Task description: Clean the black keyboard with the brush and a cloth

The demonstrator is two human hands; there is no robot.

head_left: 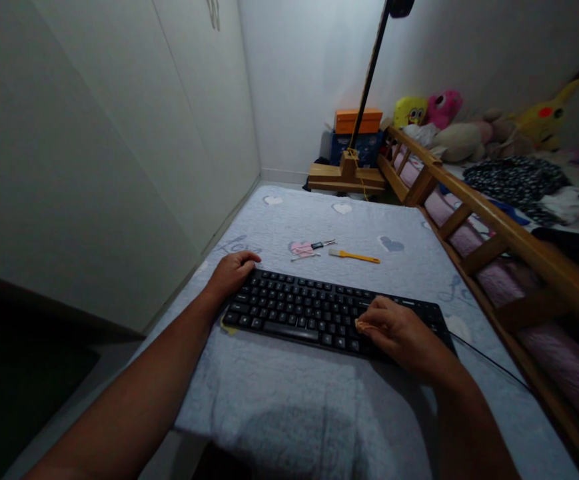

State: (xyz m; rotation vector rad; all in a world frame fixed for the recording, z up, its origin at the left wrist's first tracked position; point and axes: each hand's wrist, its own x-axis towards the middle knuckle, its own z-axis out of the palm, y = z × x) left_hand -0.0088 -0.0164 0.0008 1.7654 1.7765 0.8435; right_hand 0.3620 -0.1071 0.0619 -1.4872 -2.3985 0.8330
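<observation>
A black keyboard [289,303] lies slightly slanted on a table with a pale blue patterned cloth [269,387]. At its upper left corner rests my left hand [233,272], fingers bent over the edge and thumb near the keys. My right hand [392,328] is over the keys on the right side, its fingers pinched on a small orange-tan cloth [368,326] that touches the keys. Beyond the keyboard lie a yellow-handled brush [356,257], a tool with a black grip [318,245] and thin cotton swabs [305,257].
A cable [489,357] runs from the keyboard's right side toward a wooden bed rail [499,230]. White cabinet doors [119,133] stand at the left. Behind the table are a wooden stand [348,175] with a black pole and an orange box [358,121].
</observation>
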